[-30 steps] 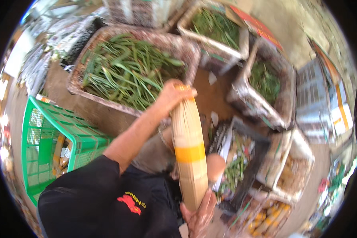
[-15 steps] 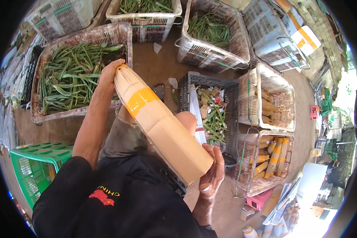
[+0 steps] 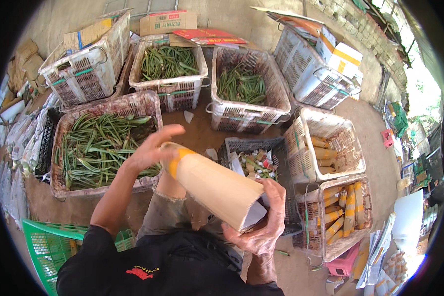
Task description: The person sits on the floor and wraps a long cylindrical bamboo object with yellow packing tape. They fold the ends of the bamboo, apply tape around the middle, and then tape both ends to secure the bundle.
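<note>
A long tan cardboard tube (image 3: 212, 185), with yellow tape at its narrow far end, lies diagonally above my lap. My right hand (image 3: 259, 224) grips the wide open end, where white material shows inside. My left hand (image 3: 155, 150) is at the taped end, its fingers loose and apart, touching or just beside it. Beyond that hand is a large crate (image 3: 59, 148) of long green leaves. Past the tube sits a dark crate (image 3: 287, 163) of leafy scraps and bits of paper.
More crates of leaves (image 3: 197, 74) (image 3: 276, 98) stand at the back, flanked by crates with cardboard (image 3: 84, 79) (image 3: 306, 64). At right, crates hold taped tubes (image 3: 348, 207) (image 3: 320, 158). A green crate (image 3: 44, 251) is at lower left, a pink stool (image 3: 343, 261) at lower right.
The view has tilted up, showing more of the back crates. The tube's open end has turned to show its inside. My left hand's fingers have loosened from the taped end.
</note>
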`<state>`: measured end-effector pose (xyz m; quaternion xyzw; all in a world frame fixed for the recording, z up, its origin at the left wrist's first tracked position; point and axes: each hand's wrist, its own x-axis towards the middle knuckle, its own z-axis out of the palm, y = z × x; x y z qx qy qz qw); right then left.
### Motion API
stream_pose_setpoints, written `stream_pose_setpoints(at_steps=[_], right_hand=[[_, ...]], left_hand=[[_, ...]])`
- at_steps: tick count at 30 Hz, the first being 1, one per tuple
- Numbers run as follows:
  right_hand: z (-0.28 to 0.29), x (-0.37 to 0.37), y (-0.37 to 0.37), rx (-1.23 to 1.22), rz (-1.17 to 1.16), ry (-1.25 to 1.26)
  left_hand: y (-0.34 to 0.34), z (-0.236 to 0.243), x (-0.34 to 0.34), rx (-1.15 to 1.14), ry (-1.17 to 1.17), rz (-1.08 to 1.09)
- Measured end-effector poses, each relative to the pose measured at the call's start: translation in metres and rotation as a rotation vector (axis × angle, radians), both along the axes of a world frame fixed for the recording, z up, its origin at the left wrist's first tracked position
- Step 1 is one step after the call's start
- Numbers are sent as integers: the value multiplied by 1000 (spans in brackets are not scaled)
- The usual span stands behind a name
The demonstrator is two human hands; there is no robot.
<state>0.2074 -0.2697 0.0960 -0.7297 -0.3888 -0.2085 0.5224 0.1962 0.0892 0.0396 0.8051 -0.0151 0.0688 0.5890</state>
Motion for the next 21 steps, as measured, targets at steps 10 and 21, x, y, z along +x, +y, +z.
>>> stream_pose_setpoints(at_steps=[10, 21], right_hand=[[82, 33, 18, -24, 306, -191], [54, 4, 51, 436, 149, 303]], left_hand=[[-89, 126, 21, 266, -261, -632], [-94, 100, 30, 98, -521, -342]])
